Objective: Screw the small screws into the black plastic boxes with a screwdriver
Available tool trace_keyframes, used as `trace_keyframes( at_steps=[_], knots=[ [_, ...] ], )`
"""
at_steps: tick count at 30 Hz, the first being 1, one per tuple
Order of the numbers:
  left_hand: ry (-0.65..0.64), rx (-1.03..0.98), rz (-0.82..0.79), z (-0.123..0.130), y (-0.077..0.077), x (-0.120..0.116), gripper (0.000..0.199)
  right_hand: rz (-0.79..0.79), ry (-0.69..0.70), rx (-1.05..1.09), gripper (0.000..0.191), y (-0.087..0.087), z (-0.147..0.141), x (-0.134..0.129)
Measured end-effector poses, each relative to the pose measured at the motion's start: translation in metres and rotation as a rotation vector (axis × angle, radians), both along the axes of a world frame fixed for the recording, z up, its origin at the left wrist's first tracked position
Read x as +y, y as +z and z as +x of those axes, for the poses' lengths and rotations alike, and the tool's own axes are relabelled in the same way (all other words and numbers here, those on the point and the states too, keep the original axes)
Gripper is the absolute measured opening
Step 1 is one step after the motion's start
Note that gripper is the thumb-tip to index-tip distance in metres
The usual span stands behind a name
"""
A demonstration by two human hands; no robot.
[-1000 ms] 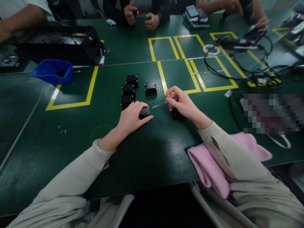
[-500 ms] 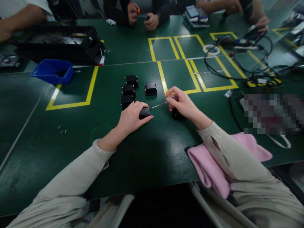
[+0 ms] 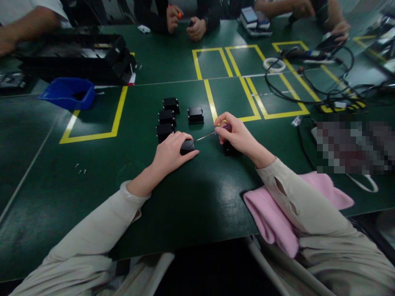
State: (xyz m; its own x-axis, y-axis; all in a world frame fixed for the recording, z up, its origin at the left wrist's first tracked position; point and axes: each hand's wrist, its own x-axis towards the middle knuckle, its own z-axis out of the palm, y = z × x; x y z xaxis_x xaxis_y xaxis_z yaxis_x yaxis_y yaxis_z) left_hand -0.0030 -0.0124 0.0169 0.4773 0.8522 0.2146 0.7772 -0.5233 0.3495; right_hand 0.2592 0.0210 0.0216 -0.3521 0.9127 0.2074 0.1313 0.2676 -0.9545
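Green tabletop with yellow tape lies beneath my forearms. On it sits the black block I'm gripping: my left hand is curled over it, thumb along its near side. Right of that block, my right hand pinches a thin screwdriver, its tip at the block's right end; another black unit is partly hidden below those fingers. Beyond the block stand three matching units in a column and a lone one. Well left of it lie small metal bits; right and nearer, a pink cloth.
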Motion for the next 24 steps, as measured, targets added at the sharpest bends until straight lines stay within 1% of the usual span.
trace_keyframes(
  at_steps=[2,5,8,12,20,24],
  knots=[
    [0.000,0.000,0.003,0.0000,-0.0003,0.0002,0.035,-0.016,0.000,0.016,0.009,-0.0008,-0.0005,0.0003],
    [0.003,0.004,-0.003,0.0000,-0.0003,0.0004,0.035,-0.040,0.008,0.037,0.020,-0.0035,-0.0005,0.0013],
    [0.006,0.007,-0.011,0.0003,0.0005,0.0004,0.035,-0.023,0.008,0.035,0.029,-0.0051,0.0002,0.0019],
    [0.006,0.008,-0.017,0.0005,0.0016,0.0002,0.035,-0.018,-0.013,0.034,0.033,-0.0035,0.0005,0.0010],
    [-0.001,-0.002,-0.006,0.0000,0.0003,0.0008,0.035,-0.043,0.000,0.055,0.031,-0.0032,-0.0006,0.0009],
    [-0.004,0.002,-0.014,0.0001,0.0012,0.0008,0.036,-0.036,0.006,0.045,0.022,-0.0040,0.0004,0.0005]
  ],
)
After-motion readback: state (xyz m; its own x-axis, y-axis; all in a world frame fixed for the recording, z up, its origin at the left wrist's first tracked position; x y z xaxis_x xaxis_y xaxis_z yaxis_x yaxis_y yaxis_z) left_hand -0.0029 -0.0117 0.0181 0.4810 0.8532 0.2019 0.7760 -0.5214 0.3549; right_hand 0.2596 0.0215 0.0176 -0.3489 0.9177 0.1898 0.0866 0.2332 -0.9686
